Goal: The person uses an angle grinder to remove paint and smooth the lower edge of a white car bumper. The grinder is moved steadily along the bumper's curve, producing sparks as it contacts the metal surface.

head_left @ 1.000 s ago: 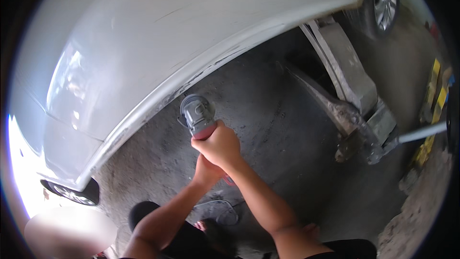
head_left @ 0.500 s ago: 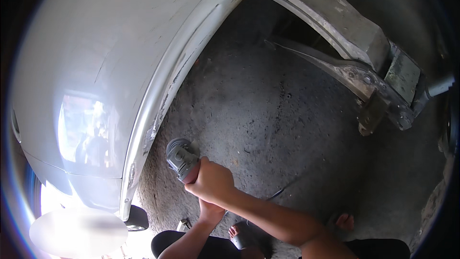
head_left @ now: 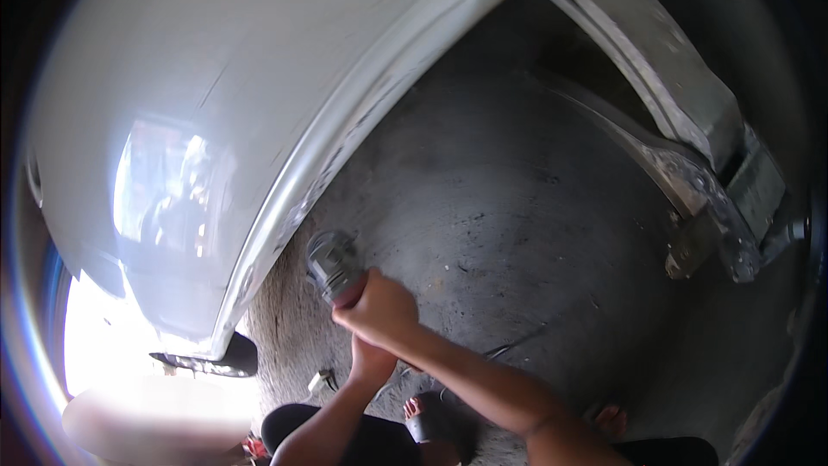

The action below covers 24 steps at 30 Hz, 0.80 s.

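Observation:
An angle grinder (head_left: 333,266) with a grey head and a reddish body is gripped in both my hands. My right hand (head_left: 385,308) wraps round its body just behind the head. Lower down, my left hand (head_left: 373,361) is closed on the rear part, partly hidden by the right hand and wrist. The grinder's head is close to the scuffed lower edge of a glossy white vehicle panel (head_left: 259,95). In this view I cannot tell whether the disc touches that edge. A dark cord (head_left: 500,350) shows past my right forearm.
A worn grey metal jack (head_left: 681,78) stands at the upper right. Rough concrete floor (head_left: 483,233) spreads between it and the panel. A small pale plug-like piece (head_left: 320,380) lies left of my foot (head_left: 416,414). Bright light floods the lower left.
The view has shifted, so the panel's edge and the jack sit differently in the picture. Both hands still grip the grinder, whose head appears slightly higher and farther right.

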Available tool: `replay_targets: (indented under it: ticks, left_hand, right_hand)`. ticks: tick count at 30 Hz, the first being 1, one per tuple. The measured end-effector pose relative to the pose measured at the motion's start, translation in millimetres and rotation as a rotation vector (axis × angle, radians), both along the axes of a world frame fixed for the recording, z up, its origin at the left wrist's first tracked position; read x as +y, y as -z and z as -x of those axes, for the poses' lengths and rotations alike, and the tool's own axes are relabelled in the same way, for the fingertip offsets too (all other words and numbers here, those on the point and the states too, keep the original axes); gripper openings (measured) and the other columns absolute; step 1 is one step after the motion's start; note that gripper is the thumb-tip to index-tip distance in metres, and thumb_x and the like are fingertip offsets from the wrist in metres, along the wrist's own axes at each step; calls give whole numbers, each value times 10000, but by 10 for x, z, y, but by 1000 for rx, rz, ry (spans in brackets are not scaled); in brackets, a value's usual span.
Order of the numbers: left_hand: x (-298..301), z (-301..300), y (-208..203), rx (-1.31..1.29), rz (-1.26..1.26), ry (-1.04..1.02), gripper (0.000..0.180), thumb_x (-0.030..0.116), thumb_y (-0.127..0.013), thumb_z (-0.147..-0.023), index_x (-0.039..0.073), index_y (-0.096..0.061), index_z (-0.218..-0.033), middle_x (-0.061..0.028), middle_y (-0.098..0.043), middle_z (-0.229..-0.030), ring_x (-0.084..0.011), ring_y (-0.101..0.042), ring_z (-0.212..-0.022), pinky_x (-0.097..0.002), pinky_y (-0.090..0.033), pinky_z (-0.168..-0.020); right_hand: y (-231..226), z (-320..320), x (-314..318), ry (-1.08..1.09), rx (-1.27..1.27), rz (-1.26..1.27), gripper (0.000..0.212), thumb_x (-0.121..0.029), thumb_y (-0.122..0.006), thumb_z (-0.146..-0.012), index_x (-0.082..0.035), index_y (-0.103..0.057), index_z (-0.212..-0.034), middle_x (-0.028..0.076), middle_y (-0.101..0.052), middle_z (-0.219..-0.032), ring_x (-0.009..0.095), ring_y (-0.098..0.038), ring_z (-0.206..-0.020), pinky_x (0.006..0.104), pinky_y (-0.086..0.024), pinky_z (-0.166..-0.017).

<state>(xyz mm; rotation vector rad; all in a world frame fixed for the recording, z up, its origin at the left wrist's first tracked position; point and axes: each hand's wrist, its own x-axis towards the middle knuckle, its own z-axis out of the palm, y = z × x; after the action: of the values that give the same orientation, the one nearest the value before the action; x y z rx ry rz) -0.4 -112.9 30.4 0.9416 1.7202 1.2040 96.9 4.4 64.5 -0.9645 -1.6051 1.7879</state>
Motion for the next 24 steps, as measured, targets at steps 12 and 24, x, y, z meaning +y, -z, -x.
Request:
replay_targets:
  ticks: [12,24]
  left_hand:
    - [554,26,-59,95,-127,233,439,12,-778,-908,-9,-612,-1313,-94,-733,-1168,-195,-717,-1079,-370,-607,-842]
    - [216,49,74,-43,-22,258,625,99,-670,-1042,95,-389,-1601,-70,-508,-1548,-223,-513,-1424,-408,-458,-1153]
  right_hand:
    - [-111,54,284,277,-142,-150,588,-398,-879,-738,50,-686,-1067,225,-777,-919,399,-781,-858,472,-619,-804]
    - [108,-14,15,217,-96,-86,602,-400,-855,-736,43,-654,-1092,233,-764,-885,404,-776,-826,482,-621,-784]
